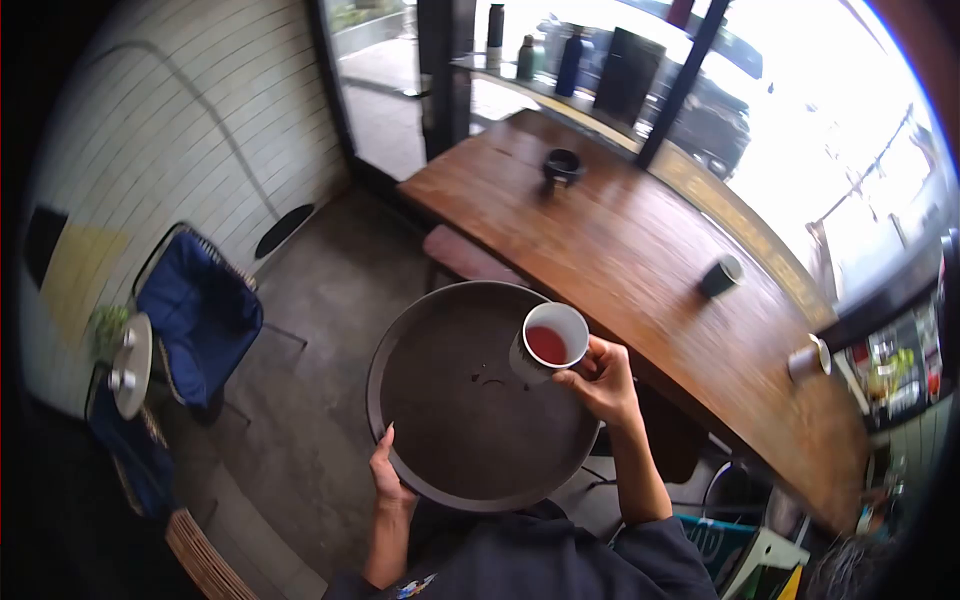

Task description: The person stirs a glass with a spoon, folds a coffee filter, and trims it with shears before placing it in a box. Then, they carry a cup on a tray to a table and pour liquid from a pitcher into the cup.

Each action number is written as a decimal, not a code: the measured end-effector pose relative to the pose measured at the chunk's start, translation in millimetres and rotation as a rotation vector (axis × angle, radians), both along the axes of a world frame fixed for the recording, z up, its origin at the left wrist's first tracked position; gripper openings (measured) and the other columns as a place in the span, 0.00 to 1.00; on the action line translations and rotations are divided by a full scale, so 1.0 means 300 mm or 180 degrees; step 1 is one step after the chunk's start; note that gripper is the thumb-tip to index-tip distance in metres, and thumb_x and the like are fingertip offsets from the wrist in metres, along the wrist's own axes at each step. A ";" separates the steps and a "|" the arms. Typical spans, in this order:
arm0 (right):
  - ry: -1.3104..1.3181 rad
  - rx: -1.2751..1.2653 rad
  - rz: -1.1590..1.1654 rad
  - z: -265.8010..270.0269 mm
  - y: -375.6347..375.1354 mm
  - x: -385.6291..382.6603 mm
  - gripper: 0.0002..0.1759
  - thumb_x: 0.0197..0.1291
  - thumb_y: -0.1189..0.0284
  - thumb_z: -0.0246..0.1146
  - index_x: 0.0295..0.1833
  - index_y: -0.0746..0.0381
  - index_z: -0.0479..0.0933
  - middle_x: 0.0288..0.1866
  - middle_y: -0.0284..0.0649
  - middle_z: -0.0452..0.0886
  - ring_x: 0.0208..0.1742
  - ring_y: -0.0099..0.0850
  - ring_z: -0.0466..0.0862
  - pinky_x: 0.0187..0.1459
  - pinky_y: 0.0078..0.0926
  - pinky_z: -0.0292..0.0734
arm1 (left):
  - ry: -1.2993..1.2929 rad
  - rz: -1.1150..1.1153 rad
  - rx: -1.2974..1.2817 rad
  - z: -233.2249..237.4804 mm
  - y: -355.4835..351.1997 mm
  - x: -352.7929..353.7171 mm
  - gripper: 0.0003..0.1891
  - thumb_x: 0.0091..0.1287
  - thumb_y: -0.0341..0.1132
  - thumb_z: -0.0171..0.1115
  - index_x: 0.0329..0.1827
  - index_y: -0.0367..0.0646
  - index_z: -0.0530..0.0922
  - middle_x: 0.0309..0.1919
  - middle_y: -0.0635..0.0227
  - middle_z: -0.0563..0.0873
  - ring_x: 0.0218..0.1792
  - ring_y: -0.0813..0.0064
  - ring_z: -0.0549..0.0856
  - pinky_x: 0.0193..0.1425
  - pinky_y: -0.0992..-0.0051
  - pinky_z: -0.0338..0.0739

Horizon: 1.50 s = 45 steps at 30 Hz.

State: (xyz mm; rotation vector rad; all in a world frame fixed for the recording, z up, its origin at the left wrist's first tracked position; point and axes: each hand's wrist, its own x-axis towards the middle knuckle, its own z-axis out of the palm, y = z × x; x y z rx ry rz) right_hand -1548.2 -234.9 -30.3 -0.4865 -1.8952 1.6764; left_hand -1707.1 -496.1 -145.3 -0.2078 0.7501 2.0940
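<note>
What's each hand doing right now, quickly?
Left hand: holding the round tray, thumb at its rim; other fingers hidden.
Right hand: closed on a cup of red liquid.

Wooden table [620,240] with three cups [562,166] [721,276] [808,358]

Left hand [392,478] on rim of round dark tray [450,425], thumb over edge. Right hand [603,382] holds white-lined cup [558,316] of red liquid [546,346] over tray. Wooden bench [640,250] beyond: three more cups [722,277]. Blue chair [200,315].
</note>
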 end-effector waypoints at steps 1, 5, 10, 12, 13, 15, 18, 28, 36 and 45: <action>-0.0088 0.0011 0.0060 -0.029 -0.017 -0.063 0.17 0.53 0.75 0.75 0.46 0.68 0.79 0.28 0.22 0.76 0.30 0.10 0.68 0.31 0.12 0.64 | -0.0023 0.0156 -0.0004 -0.026 -0.034 -0.015 0.22 0.73 0.44 0.49 0.61 0.35 0.74 0.55 0.57 0.82 0.55 0.60 0.82 0.61 0.63 0.76; -0.0523 0.0203 0.0466 -0.147 -0.098 -0.268 0.17 0.51 0.69 0.76 0.43 0.65 0.81 0.20 0.18 0.58 0.25 0.12 0.57 0.26 0.16 0.51 | -0.0200 0.0668 -0.0290 -0.157 -0.159 -0.047 0.23 0.73 0.44 0.49 0.64 0.38 0.73 0.58 0.59 0.81 0.58 0.61 0.80 0.63 0.61 0.74; -0.0695 0.0174 0.0756 -0.276 -0.193 -0.431 0.15 0.50 0.70 0.77 0.34 0.65 0.77 0.21 0.21 0.55 0.25 0.13 0.56 0.27 0.15 0.50 | -0.0239 0.1152 -0.0443 -0.261 -0.252 -0.065 0.26 0.72 0.48 0.54 0.66 0.39 0.71 0.61 0.61 0.79 0.60 0.63 0.78 0.65 0.63 0.72; -0.0728 0.0080 0.0944 -0.372 -0.247 -0.501 0.15 0.50 0.68 0.76 0.35 0.65 0.78 0.22 0.21 0.56 0.25 0.14 0.57 0.27 0.16 0.51 | -0.0357 0.1432 -0.0566 -0.321 -0.303 -0.056 0.27 0.72 0.49 0.55 0.67 0.39 0.70 0.62 0.62 0.78 0.61 0.63 0.78 0.65 0.63 0.72; -0.0865 0.0160 0.0986 -0.421 -0.254 -0.519 0.15 0.50 0.68 0.77 0.36 0.64 0.79 0.22 0.21 0.56 0.26 0.13 0.57 0.27 0.16 0.51 | -0.0383 0.1539 -0.0617 -0.342 -0.317 -0.059 0.28 0.72 0.49 0.55 0.68 0.39 0.69 0.62 0.62 0.78 0.62 0.62 0.77 0.66 0.62 0.71; -0.0934 0.0128 0.1045 -0.497 -0.265 -0.541 0.17 0.50 0.65 0.77 0.37 0.65 0.79 0.21 0.23 0.58 0.26 0.15 0.58 0.27 0.18 0.54 | -0.0511 0.1673 -0.0730 -0.381 -0.331 -0.047 0.28 0.72 0.49 0.55 0.68 0.39 0.69 0.63 0.62 0.77 0.62 0.62 0.76 0.67 0.62 0.70; -0.1152 0.0158 0.0976 -0.623 -0.251 -0.558 0.18 0.52 0.64 0.76 0.39 0.66 0.79 0.21 0.25 0.61 0.26 0.17 0.59 0.27 0.21 0.58 | -0.0706 0.1870 -0.0835 -0.465 -0.342 -0.018 0.28 0.72 0.49 0.55 0.68 0.39 0.69 0.64 0.61 0.76 0.63 0.61 0.76 0.68 0.61 0.69; -0.1475 0.0402 -0.0273 -1.087 0.024 -0.728 0.14 0.56 0.73 0.69 0.30 0.68 0.70 0.21 0.33 0.66 0.26 0.21 0.63 0.28 0.24 0.61 | -0.1178 0.2045 -0.1111 -0.760 -0.344 0.091 0.28 0.73 0.46 0.53 0.68 0.36 0.68 0.65 0.58 0.75 0.64 0.58 0.75 0.71 0.58 0.66; -0.1804 0.1007 -0.0763 -1.684 0.335 -0.827 0.25 0.58 0.63 0.69 0.25 0.69 0.64 0.19 0.39 0.65 0.25 0.29 0.63 0.28 0.33 0.62 | -0.1566 0.1992 -0.1084 -0.964 -0.173 0.120 0.27 0.73 0.44 0.52 0.69 0.35 0.67 0.65 0.58 0.75 0.64 0.57 0.74 0.70 0.57 0.65; -0.3113 0.1258 -0.1239 -2.062 0.640 -0.868 0.21 0.55 0.61 0.72 0.31 0.70 0.77 0.26 0.45 0.80 0.28 0.35 0.79 0.35 0.37 0.73 | -0.2110 0.1926 -0.0899 -1.109 0.041 0.161 0.25 0.71 0.44 0.57 0.66 0.39 0.71 0.63 0.59 0.77 0.63 0.59 0.76 0.69 0.57 0.67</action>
